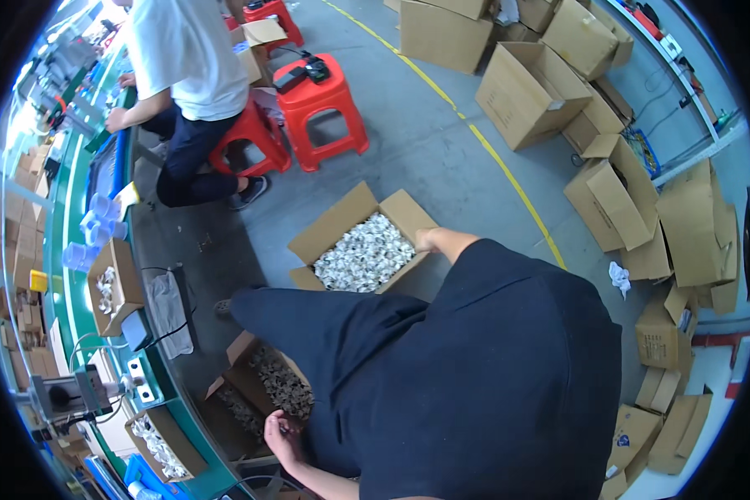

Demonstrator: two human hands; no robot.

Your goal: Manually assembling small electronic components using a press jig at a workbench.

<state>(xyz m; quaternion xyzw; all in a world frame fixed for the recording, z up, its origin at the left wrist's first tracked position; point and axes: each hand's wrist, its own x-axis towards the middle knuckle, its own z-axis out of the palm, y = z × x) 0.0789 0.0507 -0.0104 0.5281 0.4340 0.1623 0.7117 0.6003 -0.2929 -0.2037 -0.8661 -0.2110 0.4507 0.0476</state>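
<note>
Right hand at the carton of white parts

The carton sits open on the floor; the hand touches its right edge, fingers partly hidden, so I cannot tell its grip. The left hand, fingers curled, is near a second carton of greyish parts; whether that grip pinches anything, I cannot tell.

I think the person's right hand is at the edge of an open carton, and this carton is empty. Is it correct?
The open carton is not empty: the head view shows many small whitish parts inside. The right hand is indeed at its edge.
</note>
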